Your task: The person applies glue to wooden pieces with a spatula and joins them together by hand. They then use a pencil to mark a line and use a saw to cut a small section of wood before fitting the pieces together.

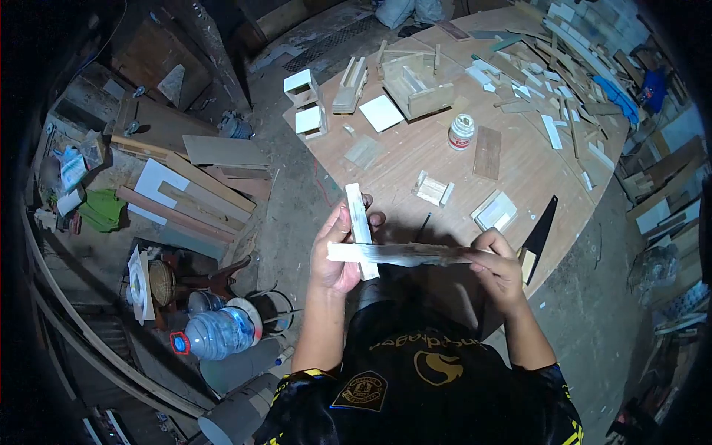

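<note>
My left hand (pixel 332 256) is closed around a short whitish wooden strip (pixel 357 211), held roughly upright in front of my chest. My right hand (pixel 498 271) grips the end of a longer flat wooden stick (pixel 415 254). That stick is pale at its left end and brownish near my right fingers. It lies across the lower part of the strip, and whether they touch cannot be told. Beyond my hands, a small wooden piece with raised sides (pixel 432 189) sits on the table. Near it stands an uncapped jar (pixel 461 132) with a red and white label.
On the wooden table (pixel 393 167) lie a handsaw (pixel 539 237), a white block (pixel 495 211), a brown board (pixel 487 152) and a wooden box frame (pixel 419 85). Wood offcuts (pixel 530 81) heap at the far right. A large water bottle (pixel 219 331) is at lower left.
</note>
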A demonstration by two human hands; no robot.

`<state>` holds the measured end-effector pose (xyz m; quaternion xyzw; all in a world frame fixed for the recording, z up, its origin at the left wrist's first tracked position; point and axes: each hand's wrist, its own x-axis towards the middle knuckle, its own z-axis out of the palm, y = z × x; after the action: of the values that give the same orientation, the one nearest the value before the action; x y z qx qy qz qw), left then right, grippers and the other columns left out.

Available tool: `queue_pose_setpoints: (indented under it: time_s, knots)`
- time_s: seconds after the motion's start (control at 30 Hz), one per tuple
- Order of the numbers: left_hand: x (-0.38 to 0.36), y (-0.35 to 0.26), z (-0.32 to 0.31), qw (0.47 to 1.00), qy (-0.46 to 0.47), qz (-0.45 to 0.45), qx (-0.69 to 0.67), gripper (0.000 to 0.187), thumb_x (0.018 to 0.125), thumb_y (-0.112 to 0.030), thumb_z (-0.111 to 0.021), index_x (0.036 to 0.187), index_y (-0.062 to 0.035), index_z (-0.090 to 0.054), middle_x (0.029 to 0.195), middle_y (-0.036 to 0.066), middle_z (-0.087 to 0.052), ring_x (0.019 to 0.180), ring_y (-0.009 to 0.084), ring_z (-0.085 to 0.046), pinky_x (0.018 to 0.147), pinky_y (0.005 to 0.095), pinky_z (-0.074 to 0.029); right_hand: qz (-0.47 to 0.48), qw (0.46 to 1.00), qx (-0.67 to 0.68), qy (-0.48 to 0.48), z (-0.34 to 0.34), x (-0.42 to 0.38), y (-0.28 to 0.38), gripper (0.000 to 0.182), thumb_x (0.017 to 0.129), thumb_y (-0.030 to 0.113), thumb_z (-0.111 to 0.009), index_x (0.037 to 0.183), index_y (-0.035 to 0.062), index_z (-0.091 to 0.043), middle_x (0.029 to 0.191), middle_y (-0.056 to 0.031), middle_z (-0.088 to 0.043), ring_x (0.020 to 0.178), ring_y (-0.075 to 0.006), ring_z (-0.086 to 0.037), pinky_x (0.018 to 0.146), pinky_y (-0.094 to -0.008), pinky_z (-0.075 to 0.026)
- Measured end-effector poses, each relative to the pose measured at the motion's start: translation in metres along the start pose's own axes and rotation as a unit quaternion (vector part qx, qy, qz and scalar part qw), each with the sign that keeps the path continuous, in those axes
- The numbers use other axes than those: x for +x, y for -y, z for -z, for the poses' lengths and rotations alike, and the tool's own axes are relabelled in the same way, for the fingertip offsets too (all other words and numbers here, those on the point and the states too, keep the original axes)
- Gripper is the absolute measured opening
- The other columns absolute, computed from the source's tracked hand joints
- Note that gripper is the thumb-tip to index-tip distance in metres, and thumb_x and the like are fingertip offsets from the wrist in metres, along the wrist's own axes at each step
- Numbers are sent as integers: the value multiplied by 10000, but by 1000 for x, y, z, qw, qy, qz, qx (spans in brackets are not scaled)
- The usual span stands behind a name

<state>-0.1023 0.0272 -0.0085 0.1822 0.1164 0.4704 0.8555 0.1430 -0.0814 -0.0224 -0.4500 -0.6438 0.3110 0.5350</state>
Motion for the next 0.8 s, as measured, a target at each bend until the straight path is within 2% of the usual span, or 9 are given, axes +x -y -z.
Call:
queue_pose_setpoints:
  time_s: [0.07,0.1,0.13,0.2,0.33,0.37,0.5,0.67,0.8]
  knots:
    - [-1,9,-4,1000,-12,12,13,350,963,-283,-540,1171,-8,-481,958,157,-548,806,197,-602,652,320,-566,0,999,-33,20,-5,2,3,181,843,78,-651,1002,-2,-689,925,-106,-562,852,-208,-543,776,-306,-428]
    - [-1,12,-5,1000,-17,21,5,350,962,-290,-541,1168,-12,-487,950,154,-552,808,200,-602,662,327,-562,-181,972,151,-25,-11,5,7,171,831,68,-658,987,4,-687,924,-116,-563,858,-216,-551,785,-304,-429]
    - [-1,14,-6,999,-22,30,-1,350,962,-296,-542,1165,-15,-493,941,151,-556,810,203,-602,671,334,-558,-348,877,325,-68,-15,5,9,162,819,58,-664,972,9,-684,924,-127,-564,864,-224,-560,794,-303,-431]
    - [-1,14,-3,999,-16,42,5,346,958,-297,-547,1152,-14,-504,928,143,-560,827,220,-597,697,347,-549,-348,881,312,-71,-19,-4,-6,173,790,36,-669,962,46,-684,925,-140,-568,861,-247,-573,778,-303,-443]
    - [-1,12,-1,998,2,35,-43,351,949,-293,-563,1143,-4,-515,932,131,-562,877,232,-578,748,368,-534,-119,992,39,-10,-3,-12,-16,211,752,15,-671,943,90,-720,882,-92,-549,811,-236,-562,702,-313,-455]
    - [-2,11,-2,1000,-19,20,-9,355,948,-290,-564,1145,0,-513,935,125,-559,883,226,-577,749,362,-533,-40,993,-103,32,4,-9,-12,219,744,9,-670,935,95,-730,871,-80,-538,798,-231,-557,679,-315,-455]
    - [-7,14,12,998,-57,3,19,387,948,-223,-553,1226,32,-468,1025,149,-582,867,228,-618,690,348,-559,125,966,-223,-29,12,4,1,216,751,-19,-652,928,76,-729,868,-90,-515,770,-224,-539,656,-309,-443]
    - [-9,14,29,1000,10,17,2,410,951,-200,-532,1271,36,-435,1051,175,-596,836,245,-639,638,342,-578,93,974,-179,-105,12,3,5,166,772,-12,-649,929,26,-687,886,-103,-495,770,-217,-515,676,-295,-423]
    - [-1,14,7,997,-67,0,-43,403,959,-235,-524,1252,31,-447,1011,175,-583,839,232,-626,640,335,-574,67,991,-85,-73,10,-1,2,182,796,47,-657,970,43,-708,863,-84,-486,770,-196,-489,687,-285,-399]
